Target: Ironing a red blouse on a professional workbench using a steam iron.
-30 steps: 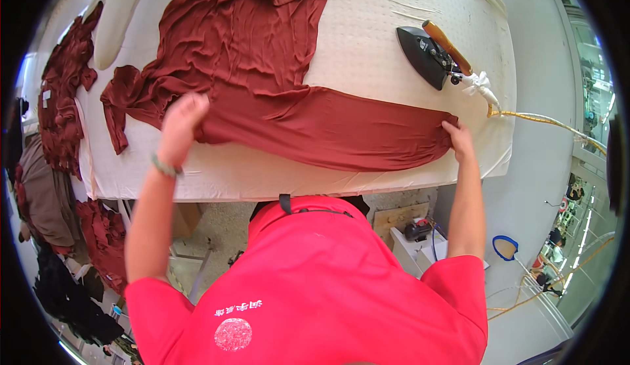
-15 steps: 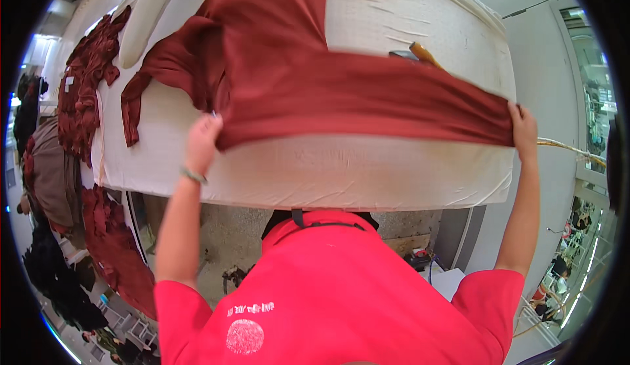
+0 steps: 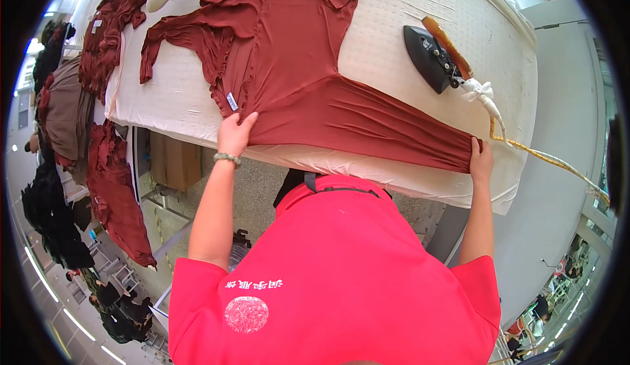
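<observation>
Dark red garment point(image 3: 295, 69) spread flat across the padded white ironing table point(image 3: 394, 23), filling the upper middle of the frame, hem edge running along the near side of the table. Left hand point(image 3: 235, 135) just left of centre, fingers closed on the hem's left corner, right below a small white tag point(image 3: 231, 101). Right hand point(image 3: 481, 158) over at the right of the frame, pinched shut on the hem's other corner, fabric pulled taut between the two. Black iron point(image 3: 430, 56) with a brown handle parked above the stretched hem, upper right, not touching the cloth. More red pieces point(image 3: 108, 27) piled at upper left, others hanging point(image 3: 118, 194) off the left side.
</observation>
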A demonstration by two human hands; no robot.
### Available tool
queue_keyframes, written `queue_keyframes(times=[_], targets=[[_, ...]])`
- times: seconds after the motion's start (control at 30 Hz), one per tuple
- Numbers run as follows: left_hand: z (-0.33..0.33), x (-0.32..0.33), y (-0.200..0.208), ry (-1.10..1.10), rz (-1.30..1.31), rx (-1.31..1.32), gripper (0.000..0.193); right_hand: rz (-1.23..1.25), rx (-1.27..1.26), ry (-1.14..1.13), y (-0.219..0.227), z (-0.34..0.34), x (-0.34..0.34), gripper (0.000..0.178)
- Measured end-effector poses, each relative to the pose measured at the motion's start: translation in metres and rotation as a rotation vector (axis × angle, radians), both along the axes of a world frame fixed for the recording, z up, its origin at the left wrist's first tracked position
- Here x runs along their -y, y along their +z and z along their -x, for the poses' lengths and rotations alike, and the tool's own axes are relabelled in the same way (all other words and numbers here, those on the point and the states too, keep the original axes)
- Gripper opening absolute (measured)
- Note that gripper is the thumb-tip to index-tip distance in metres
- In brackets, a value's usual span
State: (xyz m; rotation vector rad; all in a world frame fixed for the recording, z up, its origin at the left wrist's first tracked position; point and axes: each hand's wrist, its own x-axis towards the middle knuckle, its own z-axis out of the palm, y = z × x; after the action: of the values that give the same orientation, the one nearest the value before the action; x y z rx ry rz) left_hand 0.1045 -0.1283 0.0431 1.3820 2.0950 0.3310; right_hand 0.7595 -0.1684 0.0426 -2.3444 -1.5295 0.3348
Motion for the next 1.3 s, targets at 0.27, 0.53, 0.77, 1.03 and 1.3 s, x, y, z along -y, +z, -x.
queue_keyframes(times=[0.27,0.53,0.77,1.03,1.3], targets=[[0.008,0.048,-0.008,0.097,-0.161,0.241,0.041,0.124,0.129,-0.105,-0.011,0.009,0.021,0.037],[-0.011,0.041,0.003,0.258,-0.092,0.376,0.034,0.045,0.33,0.182,0.073,0.081,-0.023,0.032],[-0.006,0.049,0.009,0.216,-0.24,0.275,0.033,-0.375,0.46,0.448,0.06,0.168,-0.18,0.056],[0.002,0.055,0.004,0.285,-0.128,0.535,0.032,0.302,0.285,0.242,0.082,0.183,-0.214,0.056],[0.013,0.046,0.013,0.223,-0.13,0.697,0.026,0.3,-0.013,0.428,0.103,0.278,-0.151,0.053]])
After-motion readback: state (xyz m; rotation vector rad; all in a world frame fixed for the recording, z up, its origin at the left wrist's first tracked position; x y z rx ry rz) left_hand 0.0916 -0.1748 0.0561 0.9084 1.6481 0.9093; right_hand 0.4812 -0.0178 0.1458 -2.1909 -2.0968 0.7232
